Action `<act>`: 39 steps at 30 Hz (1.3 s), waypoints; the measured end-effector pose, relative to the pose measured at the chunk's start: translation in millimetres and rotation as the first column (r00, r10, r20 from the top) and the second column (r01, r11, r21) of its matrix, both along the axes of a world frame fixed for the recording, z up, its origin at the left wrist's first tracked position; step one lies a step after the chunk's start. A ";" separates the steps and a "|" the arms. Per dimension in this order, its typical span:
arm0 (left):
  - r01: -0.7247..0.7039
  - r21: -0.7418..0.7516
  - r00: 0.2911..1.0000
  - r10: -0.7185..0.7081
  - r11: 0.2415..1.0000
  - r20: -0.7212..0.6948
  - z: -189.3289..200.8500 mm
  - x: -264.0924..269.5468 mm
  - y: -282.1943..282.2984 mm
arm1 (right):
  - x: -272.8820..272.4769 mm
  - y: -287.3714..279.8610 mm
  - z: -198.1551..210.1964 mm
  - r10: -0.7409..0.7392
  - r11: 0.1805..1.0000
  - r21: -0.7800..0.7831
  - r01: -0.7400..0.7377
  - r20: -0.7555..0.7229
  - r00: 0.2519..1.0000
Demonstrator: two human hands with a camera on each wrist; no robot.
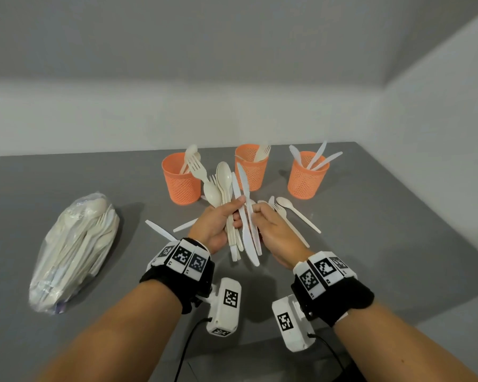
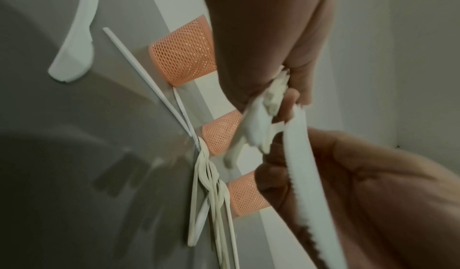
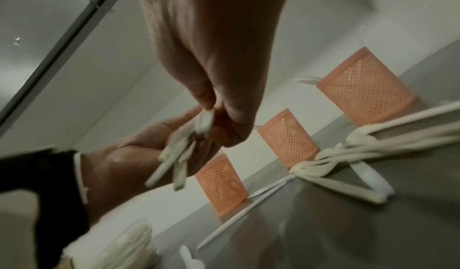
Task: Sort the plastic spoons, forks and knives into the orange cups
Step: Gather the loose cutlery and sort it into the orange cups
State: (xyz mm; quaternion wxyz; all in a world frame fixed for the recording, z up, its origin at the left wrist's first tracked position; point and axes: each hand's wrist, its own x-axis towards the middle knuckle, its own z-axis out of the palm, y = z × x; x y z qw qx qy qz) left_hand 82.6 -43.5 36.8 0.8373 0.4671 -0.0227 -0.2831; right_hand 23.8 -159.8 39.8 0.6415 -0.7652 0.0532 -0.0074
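Observation:
Three orange mesh cups stand in a row at the back: the left cup [image 1: 181, 179] holds a spoon and a fork, the middle cup [image 1: 251, 166] a fork, the right cup [image 1: 308, 175] several white knives. Above the table my left hand [image 1: 232, 215] grips a mixed bundle of cutlery [image 1: 221, 186] of spoons, forks and knives. My right hand [image 1: 255, 216] pinches a white knife [image 1: 250, 244] in that bundle. The right wrist view shows the right hand's fingertips [image 3: 206, 100] closed on the knife [image 3: 204, 124]. The serrated knife [image 2: 306, 175] crosses the left wrist view.
Loose cutlery lies on the grey table [image 1: 384, 216]: a spoon [image 1: 295, 212] and a fork [image 1: 284, 216] to the right of my hands, white knives [image 1: 160, 230] to their left. A clear bag of cutlery [image 1: 78, 249] lies at the left. Walls close the back and right.

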 end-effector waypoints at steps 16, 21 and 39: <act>0.009 -0.068 0.985 -0.020 0.998 -0.169 4.7 27.4 -38.9 | 38.9 -68.8 13.0 0.329 0.873 -0.446 -0.197 0.240 0.913; 0.031 -0.037 0.982 -0.037 0.999 -0.186 1.0 30.8 -51.9 | 55.2 -84.0 14.5 0.317 0.907 -0.395 -0.147 0.409 0.856; 0.145 0.092 0.987 -0.151 0.985 0.052 5.3 28.4 -79.1 | 76.7 -87.5 15.2 -0.032 0.990 0.138 0.032 -0.003 0.999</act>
